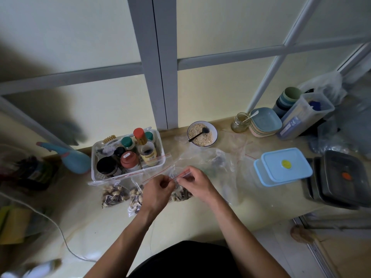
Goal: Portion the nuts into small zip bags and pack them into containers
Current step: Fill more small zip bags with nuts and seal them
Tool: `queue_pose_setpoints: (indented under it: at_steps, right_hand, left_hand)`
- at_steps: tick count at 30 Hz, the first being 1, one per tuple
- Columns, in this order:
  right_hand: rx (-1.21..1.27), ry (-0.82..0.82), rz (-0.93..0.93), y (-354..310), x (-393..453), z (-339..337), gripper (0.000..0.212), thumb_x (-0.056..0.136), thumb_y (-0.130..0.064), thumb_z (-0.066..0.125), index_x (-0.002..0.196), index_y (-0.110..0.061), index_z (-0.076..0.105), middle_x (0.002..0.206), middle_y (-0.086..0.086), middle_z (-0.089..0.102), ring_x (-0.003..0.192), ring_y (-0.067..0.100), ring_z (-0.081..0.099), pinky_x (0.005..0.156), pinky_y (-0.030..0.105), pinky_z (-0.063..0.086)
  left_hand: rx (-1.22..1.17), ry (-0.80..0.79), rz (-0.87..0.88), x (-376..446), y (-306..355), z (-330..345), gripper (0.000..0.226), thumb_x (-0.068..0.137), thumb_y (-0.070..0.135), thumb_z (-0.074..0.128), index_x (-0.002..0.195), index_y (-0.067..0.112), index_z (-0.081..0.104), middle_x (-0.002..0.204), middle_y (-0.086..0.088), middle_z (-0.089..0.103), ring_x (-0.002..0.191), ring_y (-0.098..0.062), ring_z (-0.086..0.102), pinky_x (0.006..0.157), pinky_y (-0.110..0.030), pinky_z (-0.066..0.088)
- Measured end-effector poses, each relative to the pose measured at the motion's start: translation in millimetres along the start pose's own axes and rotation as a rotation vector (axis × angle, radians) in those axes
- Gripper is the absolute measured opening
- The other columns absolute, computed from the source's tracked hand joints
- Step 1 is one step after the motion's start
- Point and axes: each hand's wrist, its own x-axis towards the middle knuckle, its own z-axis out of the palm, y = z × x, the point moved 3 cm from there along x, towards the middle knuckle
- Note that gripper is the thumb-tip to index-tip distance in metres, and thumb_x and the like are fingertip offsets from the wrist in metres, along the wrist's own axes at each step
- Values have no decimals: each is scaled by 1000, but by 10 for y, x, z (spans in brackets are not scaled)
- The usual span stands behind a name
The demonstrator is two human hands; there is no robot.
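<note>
Nearest, the left hand point(158, 189) and right hand point(192, 180) each pinch the red-striped mouth of a small zip bag point(181, 192) of mixed nuts lying on the counter point(200, 217). It looks like the sealing step: best to run the pinch along the strip end to end, keeping nuts low. Just left lie two filled bags point(114, 194), touching. Beyond, a condiment bin point(128, 155) crowds the left; blue-lidded containers point(285, 165) wait right, with free counter between; the near edge is close.

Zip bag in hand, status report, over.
Both hands pinching zip bag at its red seal. Two filled bags lie left. Blue containers lidded, right. Nothing obstructing.
</note>
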Motion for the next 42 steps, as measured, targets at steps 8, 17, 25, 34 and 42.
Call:
queue_pose_setpoints:
  at_steps: [8,17,25,34,42]
  right_hand:
    - [-213,-38,-38,-35,-5,-50,7,90,-23,69,93,-25,75,89,-9,73,81,5,67,69,16,49]
    - [-217,175,-41,-43,-70,-76,12,96,-22,61,86,-23,56,71,-12,56,60,-3,50,56,13,37]
    - [-128,86,-16,-92,-85,-92,9,91,-24,64,84,-29,61,86,-10,67,77,2,61,67,13,44]
    - [-256,107,-28,-38,-69,28,18,97,-26,63,104,-13,73,102,0,74,87,11,62,75,21,44]
    - [-248,111,-22,-14,-46,23,14,95,-27,67,100,-16,74,97,-3,73,83,10,61,73,21,44]
  left_hand:
    - [5,-1,-12,-47,28,47,16,86,26,70,71,20,69,58,9,62,52,0,52,48,-14,36]
    - [4,-13,-71,-23,96,70,20,84,23,68,64,20,68,53,8,61,48,-2,52,54,-25,41]
    - [6,11,6,-56,73,31,20,83,21,69,64,23,63,56,12,59,51,-2,49,53,-23,41]
    - [71,7,-20,-54,4,-58,16,86,28,71,70,24,72,64,10,70,57,-1,62,54,-22,42]
    - [110,22,-25,-38,-7,-117,16,85,27,76,69,24,72,62,9,69,58,-1,63,52,-19,42]
